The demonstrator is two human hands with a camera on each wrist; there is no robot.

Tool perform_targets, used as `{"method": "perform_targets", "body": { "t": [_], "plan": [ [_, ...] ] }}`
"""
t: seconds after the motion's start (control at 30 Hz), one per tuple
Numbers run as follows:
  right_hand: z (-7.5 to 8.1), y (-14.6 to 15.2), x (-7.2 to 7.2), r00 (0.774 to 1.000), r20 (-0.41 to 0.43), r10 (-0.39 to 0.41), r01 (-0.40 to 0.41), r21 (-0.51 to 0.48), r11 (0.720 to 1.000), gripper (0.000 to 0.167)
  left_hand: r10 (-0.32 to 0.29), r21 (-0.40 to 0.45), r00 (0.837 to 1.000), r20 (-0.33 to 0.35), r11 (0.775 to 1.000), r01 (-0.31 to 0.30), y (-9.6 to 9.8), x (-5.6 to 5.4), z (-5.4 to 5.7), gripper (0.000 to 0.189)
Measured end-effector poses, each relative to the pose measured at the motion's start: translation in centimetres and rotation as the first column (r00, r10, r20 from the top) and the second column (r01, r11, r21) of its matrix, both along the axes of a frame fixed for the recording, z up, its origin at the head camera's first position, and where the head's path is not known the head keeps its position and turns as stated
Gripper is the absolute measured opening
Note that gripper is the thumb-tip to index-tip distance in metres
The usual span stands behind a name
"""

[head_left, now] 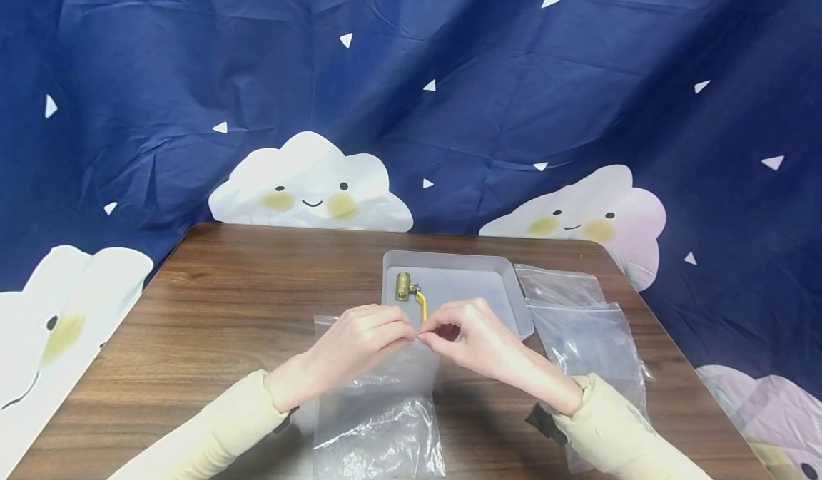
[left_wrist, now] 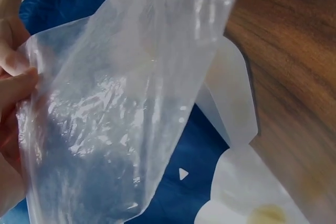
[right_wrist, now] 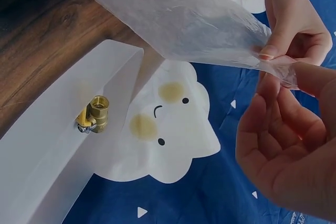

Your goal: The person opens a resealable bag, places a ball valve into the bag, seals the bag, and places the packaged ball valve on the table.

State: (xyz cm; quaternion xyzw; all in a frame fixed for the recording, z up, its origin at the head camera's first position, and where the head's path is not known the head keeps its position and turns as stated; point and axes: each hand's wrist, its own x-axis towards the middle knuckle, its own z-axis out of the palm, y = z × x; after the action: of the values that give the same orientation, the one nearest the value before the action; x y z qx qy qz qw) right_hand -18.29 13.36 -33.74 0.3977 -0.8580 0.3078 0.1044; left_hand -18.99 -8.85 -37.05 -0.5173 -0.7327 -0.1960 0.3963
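Both hands meet over the table at the top edge of a clear zip bag point(head_left: 379, 423), which hangs toward the front edge. My left hand point(head_left: 362, 337) pinches that edge, and my right hand point(head_left: 472, 337) pinches it just beside, fingertips nearly touching. In the right wrist view the right thumb and fingers point(right_wrist: 310, 77) squeeze the bag's corner. The left wrist view shows the bag point(left_wrist: 105, 119) spread out flat from the fingers. Behind the hands, a brass ball valve point(head_left: 403, 287) with a yellow lever lies in a grey tray point(head_left: 520, 302).
More clear zip bags point(head_left: 591, 337) lie overlapping at the right of the tray. The brown wooden table point(head_left: 212, 302) extends to the left. A blue cloth with white clouds point(head_left: 449, 130) hangs behind the table.
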Motion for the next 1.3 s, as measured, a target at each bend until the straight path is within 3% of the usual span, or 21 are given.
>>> {"method": "perform_targets", "body": {
  "t": [0.3,0.43,0.5,0.57,0.7,1.0,1.3],
  "plan": [
    [0.3,-0.2,0.1,0.994,0.082,-0.074,0.074,0.001,0.997,0.007,-0.035,0.005,0.999,-0.023,0.999,0.036,0.0,0.2,-0.2,0.011],
    [0.3,0.0,0.0,0.995,0.066,-0.071,0.071,0.003,0.998,0.007,-0.029,0.011,1.000,0.010,1.000,0.029,-0.2,0.0,-0.2,0.003],
    [0.2,0.2,-0.1,0.996,0.044,-0.072,0.072,-0.001,0.997,0.009,-0.019,0.017,0.998,0.058,1.000,0.018,-0.5,-0.1,-0.1,0.001],
    [0.2,0.5,-0.1,0.997,0.031,-0.072,0.072,-0.003,0.997,0.010,-0.001,0.018,0.994,0.113,1.000,-0.001,-0.8,-0.2,0.0,0.003],
    [0.1,0.6,0.0,0.998,0.016,-0.061,0.061,0.009,0.998,0.011,0.004,0.022,0.989,0.150,1.000,-0.007,-1.0,-0.3,0.1,0.015],
    [-0.5,0.1,0.0,1.000,-0.016,0.020,-0.020,-0.021,1.000,0.010,-0.004,0.021,0.999,0.048,1.000,0.003,-0.7,-0.2,-0.1,0.011],
    [-0.2,0.0,-0.1,0.996,-0.063,-0.060,0.059,-0.020,0.998,0.011,-0.021,0.000,1.000,0.005,1.000,0.021,-0.5,0.1,0.2,0.004]
  ]
}}
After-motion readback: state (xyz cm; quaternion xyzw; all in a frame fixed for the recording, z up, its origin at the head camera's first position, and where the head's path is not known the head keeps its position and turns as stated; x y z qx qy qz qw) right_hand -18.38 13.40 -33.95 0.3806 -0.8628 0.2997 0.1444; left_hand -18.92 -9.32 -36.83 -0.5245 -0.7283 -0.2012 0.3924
